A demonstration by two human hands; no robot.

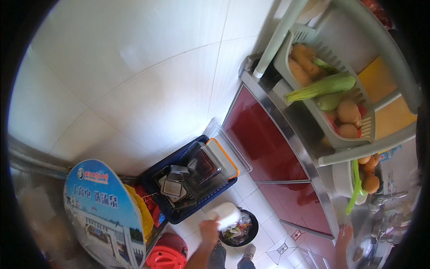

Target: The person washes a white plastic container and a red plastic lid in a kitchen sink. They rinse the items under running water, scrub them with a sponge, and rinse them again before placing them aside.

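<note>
My left hand (209, 231) grips a white container (225, 214), blurred and probably plastic. It is held above a black waste bin (255, 232), overlapping its left rim in the view. Inside the bin lie crumpled clear plastic and vegetable scraps (235, 231). At the front edge of the metal counter (304, 158), my right hand (345, 232) rests near the sink side; its fingers are too small and unclear to read. Both of my feet stand on the tiled floor just below the bin.
A dark blue crate (188, 215) of clear plastic and metal containers stands by the tiled wall. A red lidded bucket (166, 257) and a round printed board (100, 208) are at left. Above the counter, a rack holds a vegetable basket (349, 144). Red cabinet doors (268, 138) line the right.
</note>
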